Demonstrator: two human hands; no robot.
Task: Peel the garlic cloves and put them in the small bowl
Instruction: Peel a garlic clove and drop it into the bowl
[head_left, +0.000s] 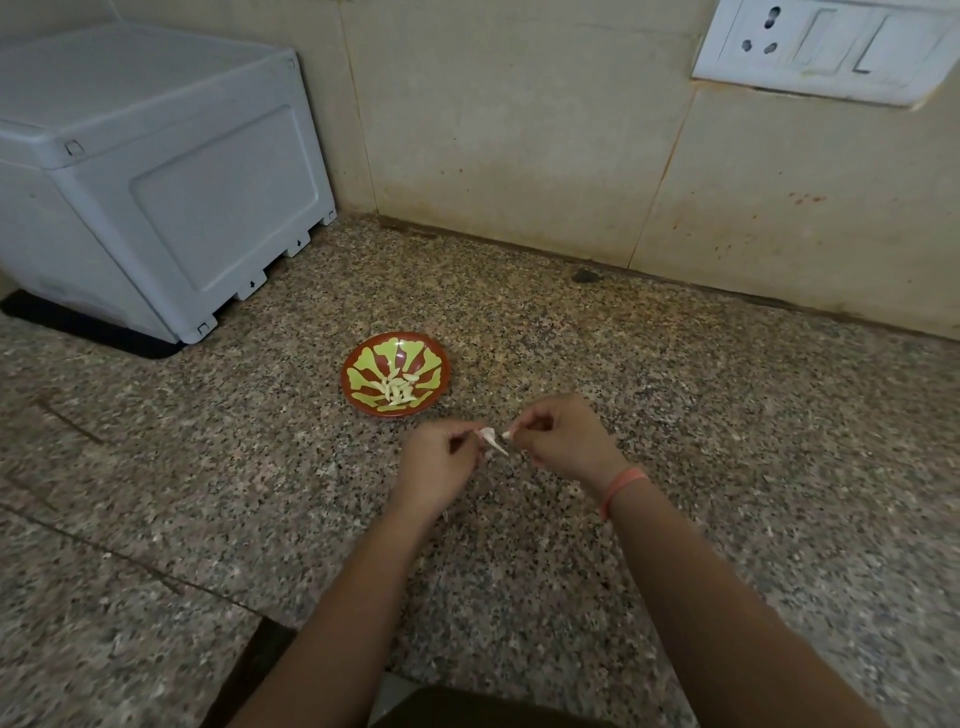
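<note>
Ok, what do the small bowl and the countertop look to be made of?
Small bowl: glossy red-brown with a yellow-green pattern and a bright highlight on its wall; glazed ceramic or melamine, the look leaves it open. Countertop: speckled brown, grey and black grain with thin seam lines, likely polished granite or a similar stone.

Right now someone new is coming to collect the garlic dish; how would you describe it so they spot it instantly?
Find the grey plastic box at the back left of the speckled counter. To its right sits the small bowl. It is the only dish: red-brown with yellow-green leaf shapes, holding pale peeled cloves.
</note>
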